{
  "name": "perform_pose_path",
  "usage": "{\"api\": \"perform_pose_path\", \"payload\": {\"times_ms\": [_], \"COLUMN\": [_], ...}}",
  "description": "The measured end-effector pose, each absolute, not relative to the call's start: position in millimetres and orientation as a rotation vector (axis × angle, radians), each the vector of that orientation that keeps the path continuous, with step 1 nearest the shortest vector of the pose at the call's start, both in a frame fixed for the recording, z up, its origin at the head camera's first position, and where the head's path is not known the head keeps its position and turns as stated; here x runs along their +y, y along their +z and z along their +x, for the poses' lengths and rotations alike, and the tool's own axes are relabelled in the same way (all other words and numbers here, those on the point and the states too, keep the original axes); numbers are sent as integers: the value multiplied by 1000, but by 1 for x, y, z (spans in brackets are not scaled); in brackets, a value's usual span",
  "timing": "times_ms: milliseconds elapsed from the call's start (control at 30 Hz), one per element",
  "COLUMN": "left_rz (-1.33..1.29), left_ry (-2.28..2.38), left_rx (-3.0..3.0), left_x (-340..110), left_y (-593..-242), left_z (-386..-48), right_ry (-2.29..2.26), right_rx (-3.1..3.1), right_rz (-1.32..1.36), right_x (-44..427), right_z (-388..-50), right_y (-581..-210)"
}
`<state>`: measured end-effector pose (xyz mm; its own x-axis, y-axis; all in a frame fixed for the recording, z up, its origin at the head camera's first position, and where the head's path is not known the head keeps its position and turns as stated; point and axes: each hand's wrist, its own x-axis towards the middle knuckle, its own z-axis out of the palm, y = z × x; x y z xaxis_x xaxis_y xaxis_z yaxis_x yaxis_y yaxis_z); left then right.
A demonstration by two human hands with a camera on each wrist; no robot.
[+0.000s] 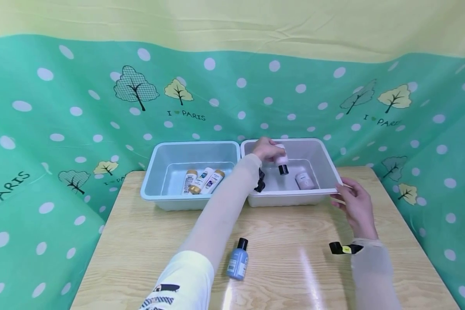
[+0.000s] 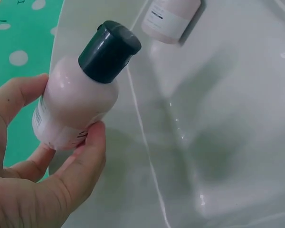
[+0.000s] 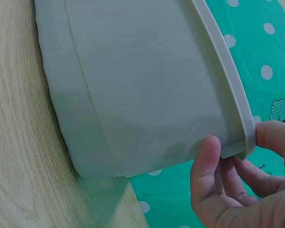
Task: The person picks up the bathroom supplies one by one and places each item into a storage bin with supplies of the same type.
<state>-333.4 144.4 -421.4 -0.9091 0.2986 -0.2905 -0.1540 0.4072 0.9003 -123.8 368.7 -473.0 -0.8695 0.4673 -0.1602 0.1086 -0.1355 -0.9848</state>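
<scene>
With thumb and fingers, my left hand (image 1: 267, 150) holds a small pale pink bottle (image 2: 80, 102) with a black cap over the whitish plastic bin (image 1: 321, 161). The bottle is tilted; its cap points down in the head view. Another pale bottle (image 1: 304, 181) lies inside that bin by the front right wall. At the bin's front right corner, my right hand (image 1: 356, 204) grips the rim (image 3: 235, 95) between thumb and fingers. A blue bottle (image 1: 238, 261) with a black cap lies on the table, beside the left forearm.
A light blue bin (image 1: 149, 189) stands left of the whitish one and holds several white bottles (image 1: 203, 178) with gold caps. Both bins stand on the wooden table (image 1: 286, 241) near its back edge. A green dotted cloth (image 1: 232, 94) hangs behind and at the sides.
</scene>
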Motion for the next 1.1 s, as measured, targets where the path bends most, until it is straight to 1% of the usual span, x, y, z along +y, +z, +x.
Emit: {"api": "perform_pose_path", "payload": {"times_ms": [333, 600, 900, 1100], "left_rz": [94, 65, 287, 422], "left_ry": [1498, 1573, 1680, 1785], "left_rx": [2258, 2201, 2105, 1994], "left_x": [144, 141, 112, 81], "left_y": [-418, -407, -370, -358], "left_z": [-333, -326, -295, -267], "right_ry": [2077, 2094, 2147, 2202], "right_rx": [-1906, -1907, -1860, -1800], "right_rz": [-665, -686, -662, -611], "right_x": [367, 368, 367, 371], "right_z": [-123, -123, -125, -122], "right_y": [-474, -473, -474, -473]}}
